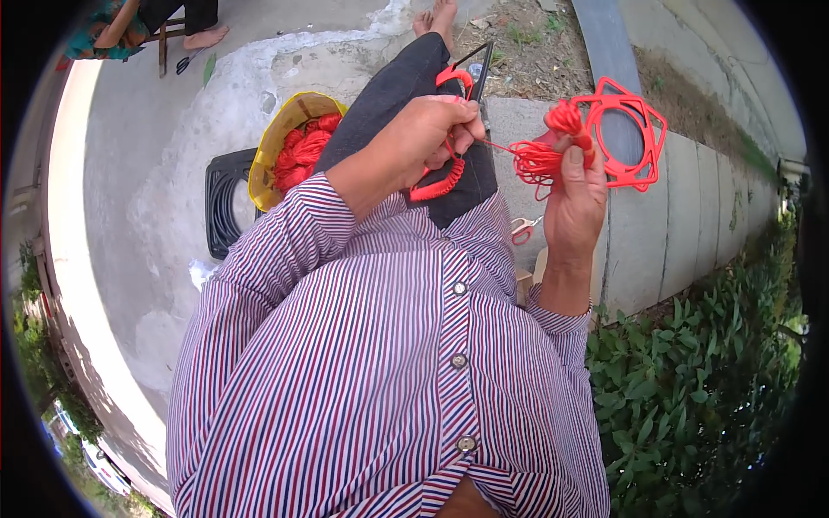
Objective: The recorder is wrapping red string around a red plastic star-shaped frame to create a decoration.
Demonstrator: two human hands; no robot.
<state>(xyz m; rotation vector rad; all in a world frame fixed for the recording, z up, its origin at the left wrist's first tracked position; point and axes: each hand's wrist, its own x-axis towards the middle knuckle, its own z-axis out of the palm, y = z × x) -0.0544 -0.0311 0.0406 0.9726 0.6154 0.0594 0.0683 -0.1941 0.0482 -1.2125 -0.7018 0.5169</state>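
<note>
My left hand [440,129] is closed in a pinch on a thin red cord, over my dark-trousered leg. The cord runs across to a looped bundle of red cord [540,160], which my right hand [577,194] grips upright. Around my left hand shows a curved red-wrapped piece [439,186], its coils tight side by side; my fingers hide its middle. Beside it a thin black bar [488,69] slants up past my knee. Just beyond my right hand is a red frame [652,164] with a round opening and angular outer bars.
Left of my leg stands a yellow basket [262,164] filled with red cord [304,151]. Next to it lies a black frame [226,207] with curved bars. Scissors [523,231] rest by my right thigh. Leafy plants [673,380] grow at the right. Another person's foot [205,37] shows far left.
</note>
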